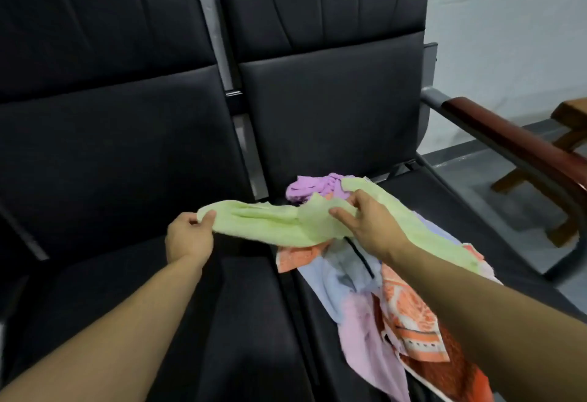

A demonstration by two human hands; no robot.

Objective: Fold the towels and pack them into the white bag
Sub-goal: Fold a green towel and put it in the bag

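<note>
A light green towel [276, 222] stretches in the air between my hands over the gap between two black seats. My left hand [190, 236] pinches its left corner. My right hand [368, 222] grips it near the middle, and the rest trails to the right over the pile. Under it lies a heap of towels on the right seat: a purple one [313, 187] at the back, a light blue one [333, 277], a pink one [362, 335] and an orange patterned one [413, 315]. No white bag is in view.
Two black padded seats [127, 153] with high backs fill the view. A red-brown armrest [514, 144] on a grey metal frame runs along the right seat. Beyond it are a wooden stool [568, 134], grey floor and a white wall.
</note>
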